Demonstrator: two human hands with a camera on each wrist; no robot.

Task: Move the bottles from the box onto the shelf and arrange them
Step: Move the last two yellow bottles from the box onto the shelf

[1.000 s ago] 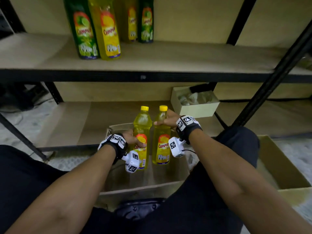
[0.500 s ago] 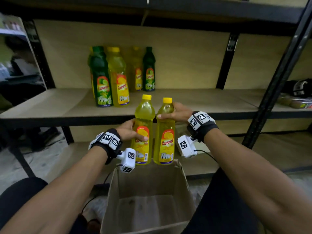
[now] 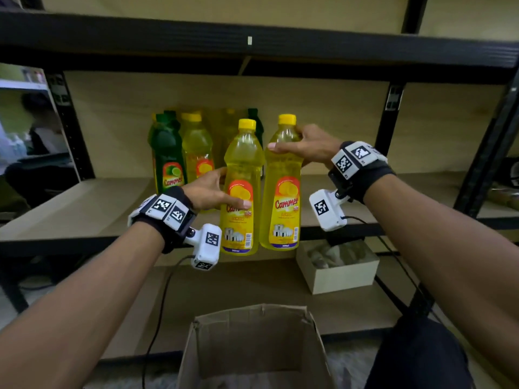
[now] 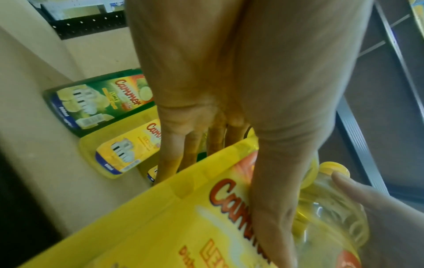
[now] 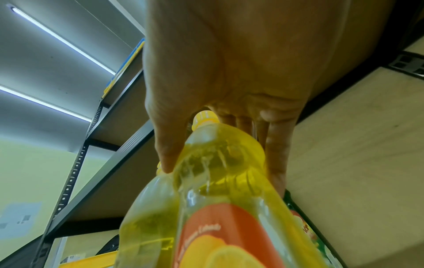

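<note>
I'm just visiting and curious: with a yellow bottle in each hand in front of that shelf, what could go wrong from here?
The right hand grips its yellow bottle high, near the neck, so the heavy body might swing or slip. The two carried bottles sit very close together, so the left hand's bottle may knock it. Setting them down could also bump the green bottle and its neighbours already standing on the shelf.

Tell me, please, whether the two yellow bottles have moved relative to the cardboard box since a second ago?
Yes. Both yellow bottles went up, out of the cardboard box, and now hang level with the shelf, gripped by the left hand and right hand.
</note>
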